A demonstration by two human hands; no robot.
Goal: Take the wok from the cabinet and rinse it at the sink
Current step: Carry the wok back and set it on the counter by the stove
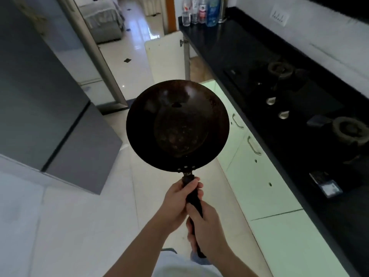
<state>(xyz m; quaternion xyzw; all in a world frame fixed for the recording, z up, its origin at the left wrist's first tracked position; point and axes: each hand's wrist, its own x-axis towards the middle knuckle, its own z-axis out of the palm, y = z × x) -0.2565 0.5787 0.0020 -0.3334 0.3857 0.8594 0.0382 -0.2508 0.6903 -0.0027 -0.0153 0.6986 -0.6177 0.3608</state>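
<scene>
A dark round wok (177, 125) with a worn, stained inside hangs in the air over the floor, its long black handle pointing back at me. My left hand (176, 202) grips the handle close to the bowl. My right hand (205, 226) grips the same handle lower down, nearer its end. An open white cabinet door (164, 56) stands ahead under the counter. No sink is in view.
A black counter (249, 48) runs along the right with a gas hob (299, 100) set in it and white cabinet fronts (259, 176) below. Several bottles (199, 11) stand at its far end. A grey fridge (40, 92) stands on the left. Pale tiled floor lies between.
</scene>
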